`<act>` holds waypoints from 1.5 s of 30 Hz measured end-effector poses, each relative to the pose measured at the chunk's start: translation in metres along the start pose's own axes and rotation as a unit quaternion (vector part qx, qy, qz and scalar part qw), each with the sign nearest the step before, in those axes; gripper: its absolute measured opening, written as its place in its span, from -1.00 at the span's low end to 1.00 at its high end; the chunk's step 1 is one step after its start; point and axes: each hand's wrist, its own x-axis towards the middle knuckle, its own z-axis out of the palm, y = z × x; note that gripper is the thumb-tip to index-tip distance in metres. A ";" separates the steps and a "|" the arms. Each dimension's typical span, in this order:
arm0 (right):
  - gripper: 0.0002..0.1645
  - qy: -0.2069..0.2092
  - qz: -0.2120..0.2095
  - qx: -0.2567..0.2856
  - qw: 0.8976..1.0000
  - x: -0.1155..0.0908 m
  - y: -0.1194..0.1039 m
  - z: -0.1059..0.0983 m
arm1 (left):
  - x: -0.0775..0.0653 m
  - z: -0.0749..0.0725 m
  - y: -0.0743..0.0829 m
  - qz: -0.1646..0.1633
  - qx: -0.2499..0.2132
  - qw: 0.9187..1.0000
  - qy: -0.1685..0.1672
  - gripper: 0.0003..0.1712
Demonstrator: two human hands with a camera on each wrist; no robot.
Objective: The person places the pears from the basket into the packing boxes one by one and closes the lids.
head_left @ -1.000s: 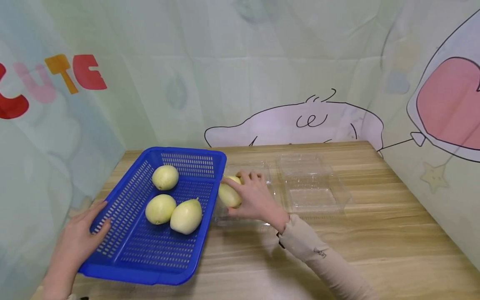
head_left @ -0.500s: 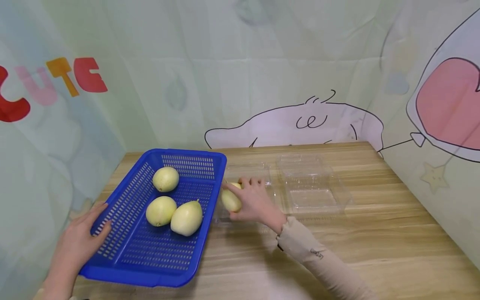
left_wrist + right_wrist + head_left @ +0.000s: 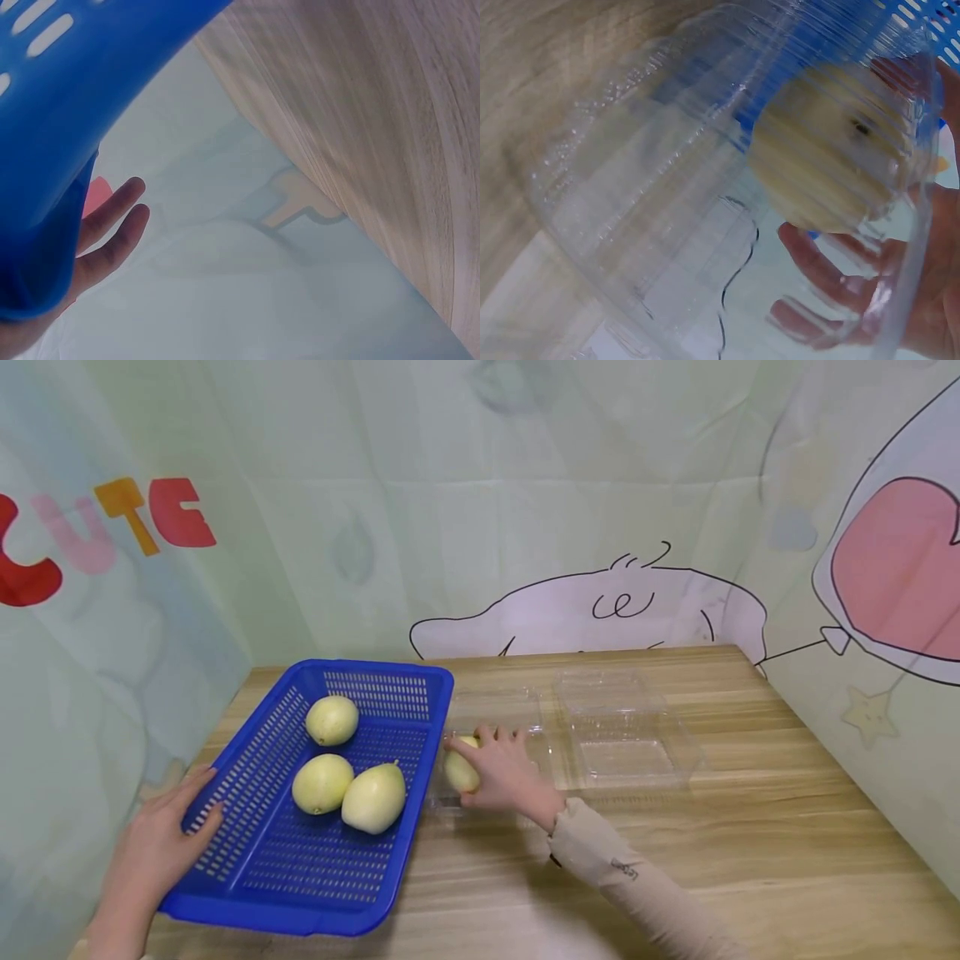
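In the head view my left hand [image 3: 153, 843] grips the left rim of a blue plastic basket [image 3: 360, 914], thumb on the inner side. The left wrist view shows fingers [image 3: 112, 251] on the outside of the wall. Three pale yellow melons lie in the basket: one melon [image 3: 332, 720] at the back, a second melon [image 3: 322, 783] and a third melon [image 3: 373, 797] side by side. My right hand [image 3: 506, 772] holds another melon [image 3: 461, 767] down in the left clear plastic box [image 3: 546, 756]. In the right wrist view this melon [image 3: 825, 150] shows through the box wall.
A second clear plastic box [image 3: 626, 756] stands with its lid open to the right. Wooden tabletop [image 3: 750, 852] extends in front and to the right. A printed cloth [image 3: 337, 527] hangs behind and along both sides.
My right hand has lowered the melon into the left clear box, a little towards me. The left hand stays on the basket rim, and the melons in the basket keep their places.
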 end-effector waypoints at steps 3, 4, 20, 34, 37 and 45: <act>-0.14 -0.008 0.001 0.003 1.000 0.000 -0.001 0.002 | 0.000 0.000 0.000 -0.002 0.000 1.000 -0.003 -0.41; -0.14 -0.011 0.001 0.004 1.000 0.000 -0.001 0.003 | 0.000 0.000 0.000 -0.003 0.000 1.000 -0.004 -0.40; -0.17 -0.029 -0.002 -0.001 1.000 0.002 -0.001 0.008 | 0.000 0.000 -0.001 -0.004 -0.005 1.000 -0.003 -0.39; -0.25 -0.040 0.002 0.006 0.999 0.000 0.001 0.011 | 0.001 0.002 -0.003 -0.012 0.001 1.000 -0.016 -0.39; -0.25 -0.039 0.002 0.007 0.999 0.000 0.001 0.013 | 0.001 0.002 -0.002 -0.013 0.003 1.000 -0.019 -0.39; -0.28 -0.051 -0.002 0.014 0.999 -0.003 0.000 0.014 | 0.000 0.002 -0.002 -0.011 0.000 1.000 -0.015 -0.40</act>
